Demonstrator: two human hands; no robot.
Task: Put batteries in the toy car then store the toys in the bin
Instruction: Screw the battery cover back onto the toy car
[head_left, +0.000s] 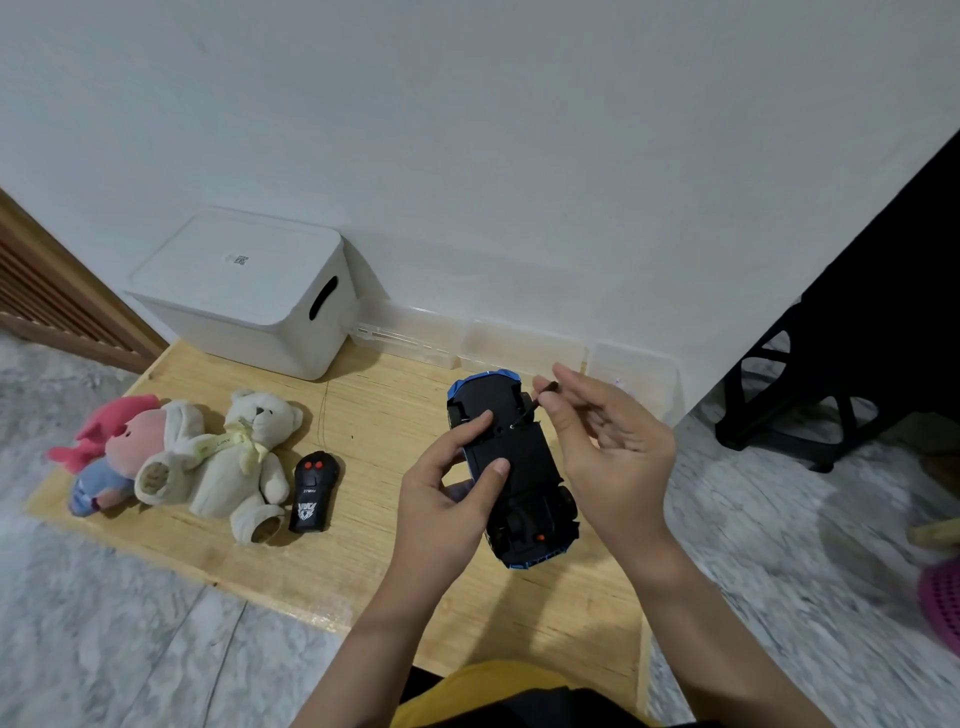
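Two hands work over a low wooden tabletop (363, 545) set against a white wall. Largest on it is the white lidded bin (244, 291), at the back left corner, lid on. Before it lie a cream teddy bear (236, 462) and, touching its left side, a pink and blue plush toy (111, 457). Your left hand (447, 493) grips the toy car (511, 467), which is upside down with its black underside facing you; the thumb and forefinger curl onto that underside. Your right hand (608, 447) pinches a small dark screwdriver (540, 397) between thumb and forefinger, its tip at the car's underside, the other fingers loosely curled. Just right of the bear rests the black remote control (313, 491) with two red buttons.
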